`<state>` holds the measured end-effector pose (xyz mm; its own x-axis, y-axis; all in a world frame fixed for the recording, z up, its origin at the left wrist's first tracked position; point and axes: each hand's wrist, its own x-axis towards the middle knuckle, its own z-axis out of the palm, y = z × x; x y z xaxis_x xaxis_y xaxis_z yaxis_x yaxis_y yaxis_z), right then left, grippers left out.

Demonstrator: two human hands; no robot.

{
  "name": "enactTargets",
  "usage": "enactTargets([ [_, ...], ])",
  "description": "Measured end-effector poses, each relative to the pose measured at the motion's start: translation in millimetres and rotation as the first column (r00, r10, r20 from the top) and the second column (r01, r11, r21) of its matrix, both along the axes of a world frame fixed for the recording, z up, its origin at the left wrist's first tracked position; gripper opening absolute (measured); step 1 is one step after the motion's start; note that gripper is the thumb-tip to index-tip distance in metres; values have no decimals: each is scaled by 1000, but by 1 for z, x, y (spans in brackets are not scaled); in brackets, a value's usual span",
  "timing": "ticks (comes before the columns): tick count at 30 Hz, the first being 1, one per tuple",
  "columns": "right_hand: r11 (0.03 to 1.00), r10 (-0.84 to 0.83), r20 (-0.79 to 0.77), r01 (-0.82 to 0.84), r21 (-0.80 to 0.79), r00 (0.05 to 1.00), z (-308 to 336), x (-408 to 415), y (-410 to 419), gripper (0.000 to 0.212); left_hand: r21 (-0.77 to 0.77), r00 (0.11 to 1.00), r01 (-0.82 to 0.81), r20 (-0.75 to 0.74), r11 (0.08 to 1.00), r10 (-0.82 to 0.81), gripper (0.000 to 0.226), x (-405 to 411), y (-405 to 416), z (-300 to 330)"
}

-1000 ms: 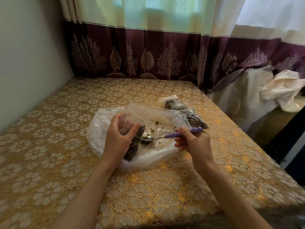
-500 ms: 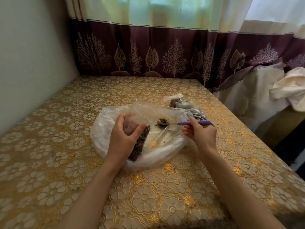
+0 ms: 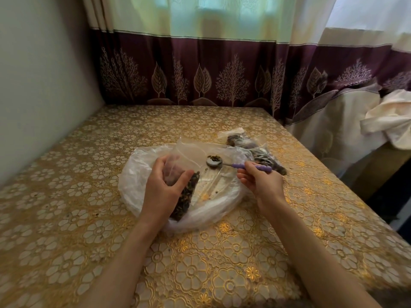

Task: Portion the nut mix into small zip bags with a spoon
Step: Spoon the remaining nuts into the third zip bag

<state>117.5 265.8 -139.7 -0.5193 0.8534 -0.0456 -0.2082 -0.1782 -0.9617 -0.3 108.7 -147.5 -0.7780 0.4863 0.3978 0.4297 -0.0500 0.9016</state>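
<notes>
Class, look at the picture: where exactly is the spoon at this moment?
In the head view, the purple-handled spoon sits right of centre in the right hand, its loaded bowl over the large plastic bag, beside the small zip bag.

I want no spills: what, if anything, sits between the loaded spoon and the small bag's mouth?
Nothing visible. The spoon in the right hand hangs right of the small zip bag held by the left hand.

Both bare forearms reaching forward, left hand [image 3: 163,192] curled with thumb and fingers pinched together, palm down, right hand [image 3: 263,182] fisted, knuckles left, wrist bent slightly.
</notes>
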Motion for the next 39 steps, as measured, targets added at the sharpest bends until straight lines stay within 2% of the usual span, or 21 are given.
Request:
enactTargets([
  [6, 999, 47, -45, -47, 9, 998, 5, 9, -3, 24, -1, 1000, 2, -2, 1000, -2, 56, -2, 0, -1],
  [14, 980, 70, -162, -38, 196, 984, 46, 24, -16, 35, 31, 999, 25, 24, 999, -26, 60, -2, 0, -3],
  [18, 955, 153, -225, -85, 285, 962, 65, 29, -25, 26, 26, 1000, 16, 20, 1000, -17, 60, -3, 1, -4],
  [24, 810, 281, -108, -175, 560, 954, 67, 31, -34, 14, 20, 999, 22, 36, 1000, -23, 70, -6, 0, -5],
  [26, 767, 303, -47, -214, 605, 952, 64, 31, -35, 13, 11, 999, 27, 42, 1000, -27, 62, -5, 0, -5],
  [28, 753, 311, -27, -229, 617, 950, 61, 30, -35, 13, 7, 999, 32, 42, 999, -32, 44, -4, 1, -4],
  [30, 778, 288, -79, -185, 601, 954, 61, 29, -34, 13, 7, 998, 34, 58, 999, -34, 41, -3, 0, -4],
  [35, 884, 56, -261, 74, 462, 964, 56, 23, -22, 24, 35, 997, 18, 80, 999, -21, 57, -5, 0, -5],
  [37, 873, 0, -225, 110, 475, 974, 50, 21, -15, 30, 47, 998, 8, 70, 999, -11, 53, -4, 0, -5],
  [39, 824, -64, -91, 104, 558, 994, 41, 19, -8, 31, 67, 998, -14, 61, 998, 10, 53, -4, -1, -4],
])
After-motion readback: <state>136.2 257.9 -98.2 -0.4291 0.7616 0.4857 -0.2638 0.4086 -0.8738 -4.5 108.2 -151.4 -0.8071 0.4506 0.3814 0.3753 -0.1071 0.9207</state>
